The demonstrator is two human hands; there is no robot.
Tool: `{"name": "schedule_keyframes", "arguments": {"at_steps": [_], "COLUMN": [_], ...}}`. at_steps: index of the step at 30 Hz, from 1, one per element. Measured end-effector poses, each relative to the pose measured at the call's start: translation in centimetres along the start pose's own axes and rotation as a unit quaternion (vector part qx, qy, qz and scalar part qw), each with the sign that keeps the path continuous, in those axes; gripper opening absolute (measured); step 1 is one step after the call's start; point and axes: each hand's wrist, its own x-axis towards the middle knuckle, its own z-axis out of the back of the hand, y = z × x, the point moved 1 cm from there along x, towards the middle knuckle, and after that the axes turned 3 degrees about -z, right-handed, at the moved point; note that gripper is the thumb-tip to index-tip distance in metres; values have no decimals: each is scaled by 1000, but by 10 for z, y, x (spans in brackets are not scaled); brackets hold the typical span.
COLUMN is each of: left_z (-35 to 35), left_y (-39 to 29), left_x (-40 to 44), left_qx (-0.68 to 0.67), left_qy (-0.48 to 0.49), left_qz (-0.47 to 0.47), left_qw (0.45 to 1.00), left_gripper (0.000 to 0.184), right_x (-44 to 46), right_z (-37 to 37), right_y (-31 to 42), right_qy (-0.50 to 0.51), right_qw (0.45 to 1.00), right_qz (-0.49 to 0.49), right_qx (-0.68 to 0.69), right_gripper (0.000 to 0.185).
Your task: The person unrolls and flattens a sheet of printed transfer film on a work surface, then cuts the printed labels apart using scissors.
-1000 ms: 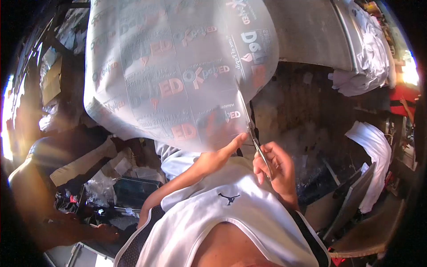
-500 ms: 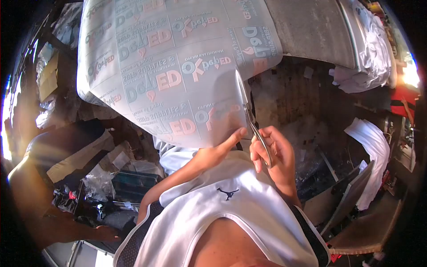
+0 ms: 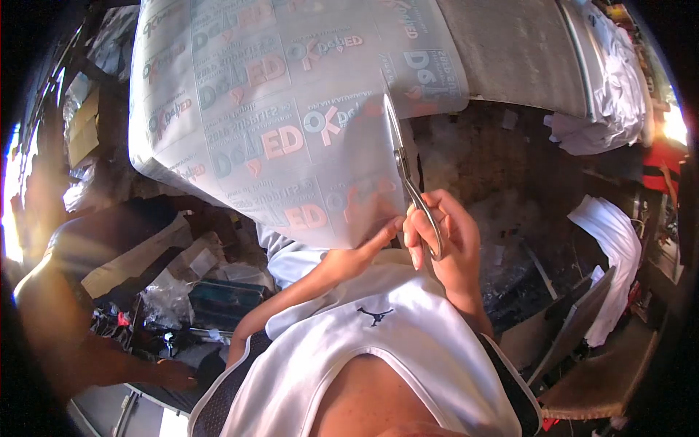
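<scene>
A translucent printed plastic sheet (image 3: 255,131) drapes over the table, its lettering appearing reversed. At its near corner my left hand (image 3: 360,253) grips the sheet, thumb along the edge and other fingers hidden beneath. My right hand (image 3: 455,237) is closed around the handles of metal scissors (image 3: 405,169). Their blades point away from me and lie at the sheet's right side, overlapping it. Whether one blade runs under the sheet I cannot tell. The two hands are close together, just in front of my white top.
A grey tabletop (image 3: 510,51) extends right of the sheet, with white cloth (image 3: 608,95) piled at its end. Another white cloth (image 3: 611,255) hangs over a board at right. At left is another person's arm (image 3: 131,368), near a dark bin (image 3: 226,302) and crumpled plastic.
The scissors and my right hand have moved slightly forward, away from me, along the sheet. My left hand still grips the corner. The view has shifted a little.
</scene>
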Motion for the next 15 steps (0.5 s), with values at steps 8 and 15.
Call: {"name": "schedule_keyframes", "arguments": {"at_steps": [8,15], "left_z": [1,5], "left_y": [-3,-15], "left_x": [-1,4], "left_qx": [-44,14], "left_qy": [20,13], "left_qz": [63,80], "left_qw": [997,997], "left_gripper": [50,41], "right_x": [28,49], "right_z": [-3,-9], "right_y": [14,29], "right_qy": [11,17], "right_qw": [1000,1000], "right_qz": [6,9], "right_qx": [-19,-23], "right_gripper": [18,19]}}
